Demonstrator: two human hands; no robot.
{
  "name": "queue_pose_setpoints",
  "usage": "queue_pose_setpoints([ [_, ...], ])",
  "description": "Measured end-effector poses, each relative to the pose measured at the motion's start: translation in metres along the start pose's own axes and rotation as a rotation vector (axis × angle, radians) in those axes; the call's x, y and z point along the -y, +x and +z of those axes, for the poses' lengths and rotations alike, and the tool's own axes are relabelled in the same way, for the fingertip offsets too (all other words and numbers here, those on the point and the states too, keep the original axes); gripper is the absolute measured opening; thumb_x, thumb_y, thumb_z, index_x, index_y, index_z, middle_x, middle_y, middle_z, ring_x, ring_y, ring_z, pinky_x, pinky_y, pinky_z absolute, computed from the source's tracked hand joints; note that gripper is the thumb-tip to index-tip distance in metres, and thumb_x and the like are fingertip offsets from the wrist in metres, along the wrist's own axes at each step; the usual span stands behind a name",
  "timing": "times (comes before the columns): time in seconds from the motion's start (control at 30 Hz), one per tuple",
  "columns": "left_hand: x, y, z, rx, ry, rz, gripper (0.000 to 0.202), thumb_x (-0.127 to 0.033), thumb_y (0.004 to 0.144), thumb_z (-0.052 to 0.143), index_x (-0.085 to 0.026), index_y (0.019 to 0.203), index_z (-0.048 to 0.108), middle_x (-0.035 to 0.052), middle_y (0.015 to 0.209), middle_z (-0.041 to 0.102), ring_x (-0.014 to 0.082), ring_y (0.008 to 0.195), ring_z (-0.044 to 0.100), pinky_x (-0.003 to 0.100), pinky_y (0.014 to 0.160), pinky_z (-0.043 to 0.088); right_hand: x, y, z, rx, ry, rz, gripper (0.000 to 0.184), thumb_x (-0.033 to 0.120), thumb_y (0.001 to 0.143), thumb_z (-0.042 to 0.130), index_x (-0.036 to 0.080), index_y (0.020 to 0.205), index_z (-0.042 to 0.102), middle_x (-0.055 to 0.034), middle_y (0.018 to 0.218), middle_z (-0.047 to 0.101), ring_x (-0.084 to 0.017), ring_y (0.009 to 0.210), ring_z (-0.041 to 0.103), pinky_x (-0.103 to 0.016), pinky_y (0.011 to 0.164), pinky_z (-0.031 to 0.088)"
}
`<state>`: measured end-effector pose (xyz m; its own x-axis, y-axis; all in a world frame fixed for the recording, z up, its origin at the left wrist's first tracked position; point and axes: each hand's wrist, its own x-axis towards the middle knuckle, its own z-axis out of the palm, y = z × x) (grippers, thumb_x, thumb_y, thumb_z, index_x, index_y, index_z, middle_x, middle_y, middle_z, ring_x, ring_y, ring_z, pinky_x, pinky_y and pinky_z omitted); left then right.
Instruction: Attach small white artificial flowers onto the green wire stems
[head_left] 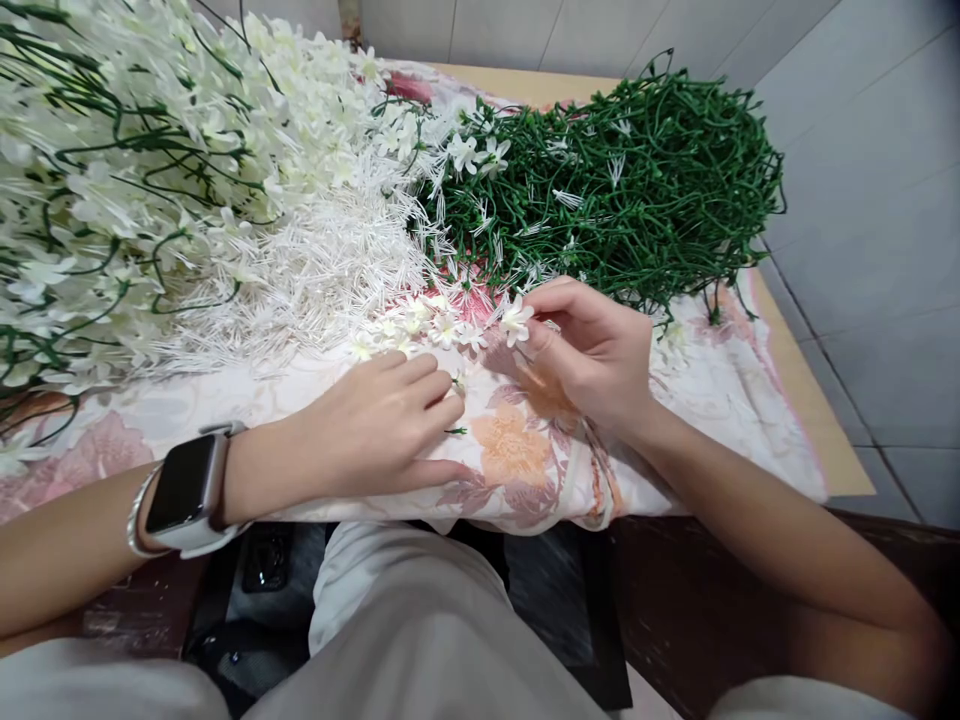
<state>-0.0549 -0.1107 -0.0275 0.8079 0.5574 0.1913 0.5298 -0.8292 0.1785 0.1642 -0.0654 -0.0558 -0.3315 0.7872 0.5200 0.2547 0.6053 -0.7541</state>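
My right hand (589,350) pinches a small white artificial flower (516,321) between thumb and fingertips, just above the floral cloth. A loose row of similar white flowers (444,328) lies on the cloth beside it. My left hand (375,425) is palm down, with its fingers curled and its thumb stretched out to the right. Tips of a green plastic stem (455,431) poke out beside its curled fingers; the rest is hidden under the hand. The left fingertips are close to the row of flowers.
A heap of thin white plastic pieces (322,265) lies behind my left hand. White flowers on green stems (97,190) pile up at the left. Bundled green stems (637,190) fill the back right. The floral cloth (720,400) covers a board; a tiled wall (862,200) stands at the right.
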Motion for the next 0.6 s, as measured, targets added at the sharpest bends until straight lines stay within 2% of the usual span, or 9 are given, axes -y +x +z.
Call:
queue_pose_setpoints([
  [0.07, 0.001, 0.0, 0.006, 0.041, 0.034, 0.045, 0.025, -0.036, 0.09, 0.048, -0.017, 0.076, 0.056, 0.0057, 0.074, 0.058, 0.0193, 0.072, 0.052, 0.03, 0.063, 0.036, -0.002, 0.001, -0.002, -0.027, 0.022, -0.008, 0.005, 0.015, 0.082, 0.058, 0.019, 0.085, 0.059, -0.0014, 0.08, 0.059, -0.012, 0.073, 0.054, -0.028, 0.067, 0.046],
  [0.13, 0.005, 0.0, 0.011, 0.027, 0.007, 0.024, 0.023, -0.027, 0.094, 0.042, -0.017, 0.077, 0.054, 0.0051, 0.074, 0.058, 0.0182, 0.072, 0.051, 0.029, 0.065, 0.035, -0.002, 0.001, -0.003, -0.013, 0.035, -0.034, 0.006, 0.014, 0.082, 0.058, 0.019, 0.086, 0.059, -0.0012, 0.08, 0.058, -0.012, 0.072, 0.054, -0.028, 0.067, 0.046],
  [0.33, 0.017, 0.002, 0.02, -0.071, -0.274, -0.255, 0.025, -0.032, 0.096, 0.036, -0.018, 0.084, 0.052, 0.0011, 0.07, 0.055, 0.0135, 0.063, 0.05, 0.024, 0.059, 0.035, 0.008, 0.0, -0.002, 0.188, -0.07, -0.178, 0.007, 0.013, 0.085, 0.052, 0.019, 0.088, 0.055, -0.0006, 0.076, 0.057, -0.012, 0.07, 0.054, -0.027, 0.064, 0.045],
  [0.47, 0.015, 0.004, 0.021, -0.048, -0.396, -0.295, 0.022, -0.032, 0.094, 0.039, -0.017, 0.086, 0.053, 0.0009, 0.074, 0.057, 0.0132, 0.067, 0.053, 0.024, 0.062, 0.037, 0.013, 0.001, 0.0, 0.307, -0.171, -0.329, 0.009, 0.009, 0.084, 0.052, 0.017, 0.087, 0.054, -0.0027, 0.073, 0.057, -0.013, 0.069, 0.052, -0.029, 0.064, 0.045],
  [0.6, 0.013, 0.005, 0.02, -0.029, -0.381, -0.287, 0.028, -0.033, 0.094, 0.04, -0.017, 0.072, 0.047, -0.0006, 0.066, 0.05, 0.0128, 0.061, 0.047, 0.024, 0.058, 0.033, 0.013, 0.001, 0.0, 0.289, -0.212, -0.355, 0.009, 0.009, 0.084, 0.051, 0.016, 0.087, 0.054, -0.0038, 0.073, 0.058, -0.014, 0.069, 0.052, -0.029, 0.064, 0.045],
])
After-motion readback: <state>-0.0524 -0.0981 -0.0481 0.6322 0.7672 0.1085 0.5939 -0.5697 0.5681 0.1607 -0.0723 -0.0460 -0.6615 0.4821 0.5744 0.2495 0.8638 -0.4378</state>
